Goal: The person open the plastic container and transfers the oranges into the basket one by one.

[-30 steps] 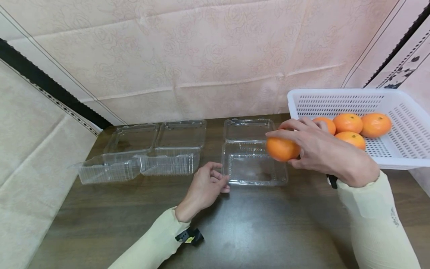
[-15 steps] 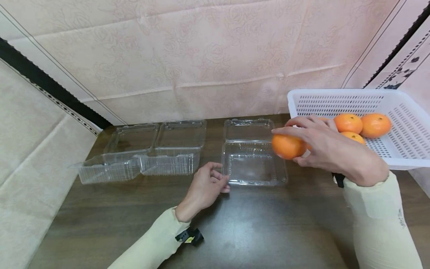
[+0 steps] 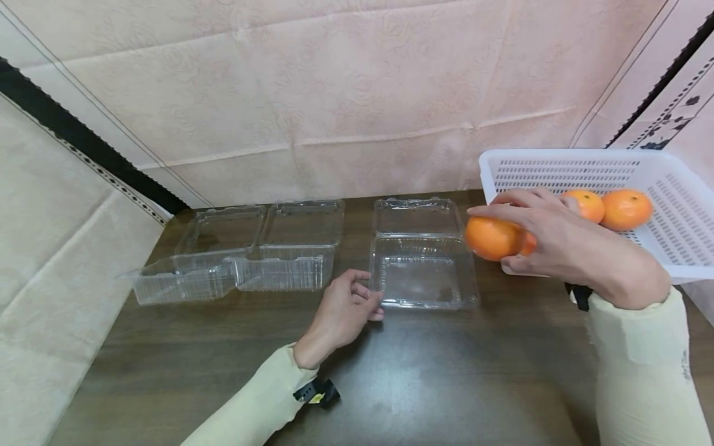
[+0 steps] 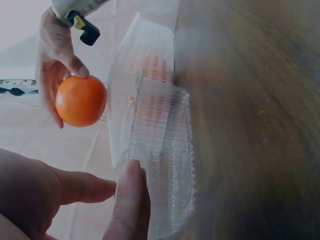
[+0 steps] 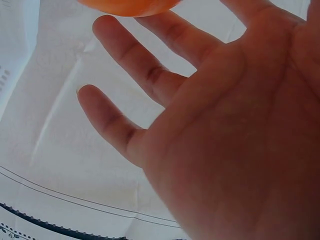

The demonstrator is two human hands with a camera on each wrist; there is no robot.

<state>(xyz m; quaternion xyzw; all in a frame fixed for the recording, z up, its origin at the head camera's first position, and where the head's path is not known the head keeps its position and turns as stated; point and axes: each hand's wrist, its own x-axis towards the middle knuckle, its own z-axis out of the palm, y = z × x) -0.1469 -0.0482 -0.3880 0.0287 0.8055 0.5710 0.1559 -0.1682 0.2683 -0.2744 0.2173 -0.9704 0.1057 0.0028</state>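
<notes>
An orange [image 3: 493,238] is held by the fingertips of my right hand [image 3: 574,248], in the air between a clear hinged plastic box and a white basket. The left wrist view shows the same orange [image 4: 81,101] raised above the box, with the thumb against it. Only the orange's lower edge [image 5: 130,7] enters the right wrist view. My left hand [image 3: 341,310] pinches the rim of the clear plastic box [image 3: 423,305] near its front left corner, thumb and index finger meeting there. That box lies with its lid [image 3: 418,217] folded back; nothing is visible inside.
The white slotted basket [image 3: 686,210] stands at the right; several oranges [image 3: 627,209] are in it, partly hidden by my right hand. Two more opened clear boxes [image 3: 284,272] sit side by side at the left. A patterned cloth [image 3: 357,111] hangs behind the wooden table [image 3: 418,384].
My right hand has moved right with the orange, from over the box's right edge toward the basket. My left hand has stayed at the box's corner.
</notes>
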